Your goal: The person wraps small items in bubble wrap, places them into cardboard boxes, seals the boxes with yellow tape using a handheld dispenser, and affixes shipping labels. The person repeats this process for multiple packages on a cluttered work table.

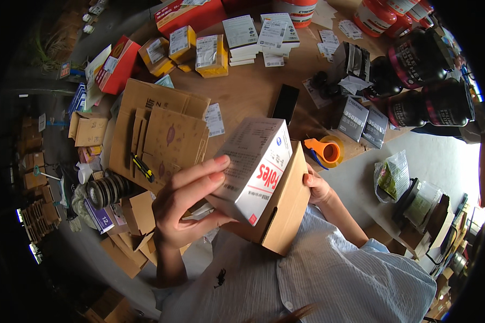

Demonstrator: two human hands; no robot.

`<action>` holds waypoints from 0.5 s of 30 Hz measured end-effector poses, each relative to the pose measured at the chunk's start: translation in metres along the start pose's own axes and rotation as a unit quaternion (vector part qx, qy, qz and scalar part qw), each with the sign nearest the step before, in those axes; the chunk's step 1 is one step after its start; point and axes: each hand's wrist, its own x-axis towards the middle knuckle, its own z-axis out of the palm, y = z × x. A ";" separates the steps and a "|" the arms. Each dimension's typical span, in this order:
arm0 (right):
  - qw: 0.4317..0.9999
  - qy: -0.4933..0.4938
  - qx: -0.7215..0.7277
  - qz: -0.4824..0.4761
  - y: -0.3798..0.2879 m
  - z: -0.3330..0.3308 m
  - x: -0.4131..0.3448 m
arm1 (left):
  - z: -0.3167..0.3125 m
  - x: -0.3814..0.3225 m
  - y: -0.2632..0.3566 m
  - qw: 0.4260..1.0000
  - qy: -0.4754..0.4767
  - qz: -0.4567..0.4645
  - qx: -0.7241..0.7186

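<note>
My left hand (194, 198) grips a white printed product carton (250, 173) with red lettering, thumb below and fingers along its side. The carton is tilted and sits right against a brown cardboard box (289, 202); whether part of it is inside the box cannot be seen. My right hand (318, 185) holds that box from its far side, and most of its fingers are hidden behind the cardboard. Both boxes are close to my striped shirt, at the table's near edge. Beyond them lies a black smartphone (286, 101) on the wooden table (246, 87).
An orange tape dispenser (325, 151) rests near the table's right edge. Flattened cardboard (173, 141) with a yellow-black utility knife (142, 167) lies to the left. Yellow-taped parcels (211, 56), white boxes (240, 34) and black tubs (420, 60) stand farther back. Loose cartons (137, 214) are at lower left.
</note>
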 end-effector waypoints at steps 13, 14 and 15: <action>0.992 0.026 -0.118 0.043 -0.023 0.011 0.001 | 0.003 -0.006 -0.003 0.999 0.023 -0.031 0.011; 0.993 0.024 -0.110 0.043 -0.021 0.009 0.001 | 0.006 -0.005 -0.004 0.999 0.018 -0.032 0.000; 0.994 0.023 -0.102 0.044 -0.018 0.008 0.000 | 0.007 -0.004 -0.004 0.999 0.016 -0.031 0.004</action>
